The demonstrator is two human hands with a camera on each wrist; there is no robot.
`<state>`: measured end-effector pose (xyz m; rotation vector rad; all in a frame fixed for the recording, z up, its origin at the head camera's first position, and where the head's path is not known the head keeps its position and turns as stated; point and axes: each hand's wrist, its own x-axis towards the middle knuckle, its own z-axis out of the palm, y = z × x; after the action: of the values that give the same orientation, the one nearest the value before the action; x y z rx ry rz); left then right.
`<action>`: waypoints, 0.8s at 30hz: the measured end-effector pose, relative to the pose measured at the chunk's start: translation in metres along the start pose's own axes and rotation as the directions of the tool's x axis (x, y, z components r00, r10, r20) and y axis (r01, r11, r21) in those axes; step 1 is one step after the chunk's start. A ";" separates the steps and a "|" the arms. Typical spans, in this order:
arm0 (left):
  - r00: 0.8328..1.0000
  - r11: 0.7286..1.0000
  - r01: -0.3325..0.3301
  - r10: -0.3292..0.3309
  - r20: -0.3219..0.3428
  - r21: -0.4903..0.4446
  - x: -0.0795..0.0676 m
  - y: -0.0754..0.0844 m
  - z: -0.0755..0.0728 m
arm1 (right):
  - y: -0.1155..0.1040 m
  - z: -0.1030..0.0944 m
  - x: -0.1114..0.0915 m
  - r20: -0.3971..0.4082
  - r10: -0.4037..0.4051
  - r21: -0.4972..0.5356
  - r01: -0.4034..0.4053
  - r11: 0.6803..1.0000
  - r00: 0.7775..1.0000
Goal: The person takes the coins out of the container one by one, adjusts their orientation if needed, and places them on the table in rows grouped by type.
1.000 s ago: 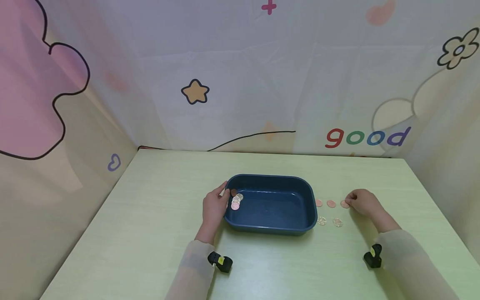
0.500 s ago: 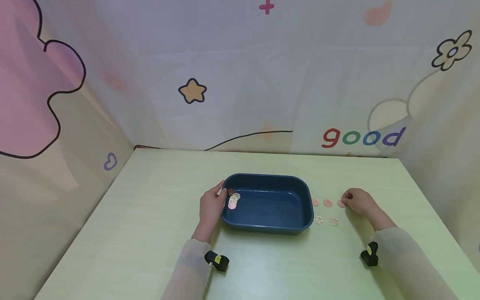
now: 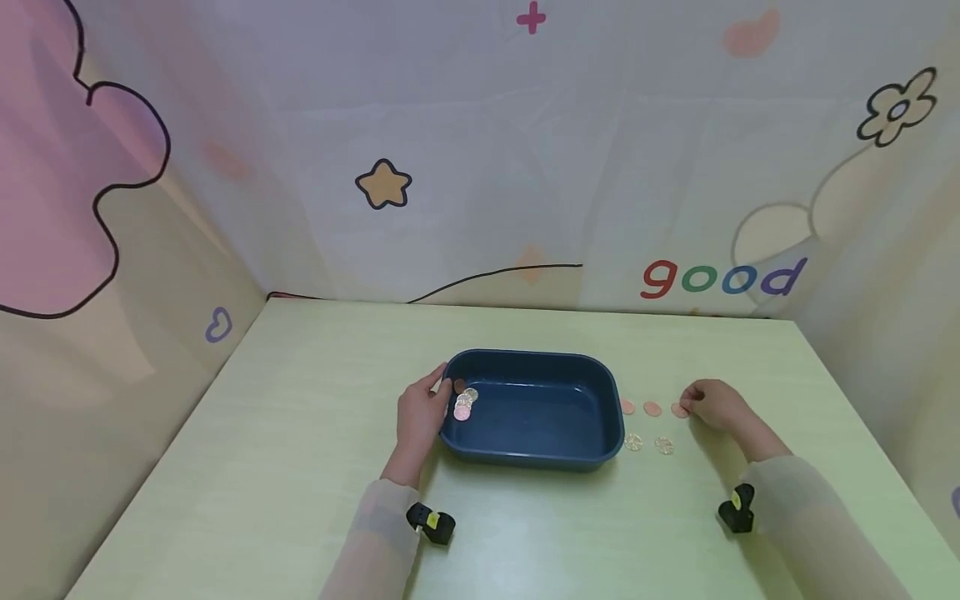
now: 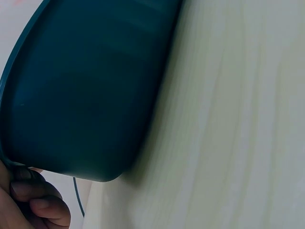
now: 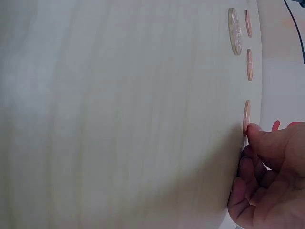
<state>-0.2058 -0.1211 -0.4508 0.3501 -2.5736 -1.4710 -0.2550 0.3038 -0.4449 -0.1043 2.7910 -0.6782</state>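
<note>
A dark blue rectangular tray [image 3: 536, 417] sits on the table, and my left hand [image 3: 422, 415] grips its left end, thumb at the rim and the other fingers on the outside. Several coins [image 3: 462, 412] lie at that end inside it, copper-toned and pale gold, some overlapping. To the right of the tray, my right hand [image 3: 716, 404] pinches the edge of a copper-coloured coin [image 5: 247, 115] lying flat on the table, thumb tip right at it. The remaining fingers are curled against the tabletop.
Two more copper-coloured coins, one the middle coin [image 3: 652, 409], form a row with the pinched one. Nearer the front lie two pale gold coins, including the right-hand coin [image 3: 664, 446]. A printed cloth [image 3: 480, 208] hangs behind the pale table [image 3: 300, 467].
The whole head view has shifted a little, moving everything slightly left. Both hands, the tray and the coins keep the same places relative to one another.
</note>
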 end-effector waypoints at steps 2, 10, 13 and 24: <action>1.000 1.000 0.003 -0.003 -0.005 -0.001 0.000 0.000 0.000 | -0.001 0.001 0.000 0.004 0.021 0.009 -0.021 1.000 1.000; 1.000 1.000 -0.008 0.008 -0.011 0.017 0.001 0.000 0.002 | 0.001 -0.011 0.002 0.104 0.021 0.073 -0.029 0.997 0.994; 1.000 1.000 -0.006 0.006 -0.011 0.015 0.002 0.001 0.001 | -0.002 -0.020 0.005 0.163 0.026 0.108 -0.044 0.993 0.986; 1.000 1.000 0.020 -0.020 -0.008 0.015 0.001 -0.001 0.002 | -0.067 -0.045 0.016 0.065 -0.102 0.105 0.095 0.990 0.993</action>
<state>-0.2068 -0.1206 -0.4530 0.3848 -2.5839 -1.4539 -0.2825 0.2623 -0.3800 -0.2431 2.6926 -0.8224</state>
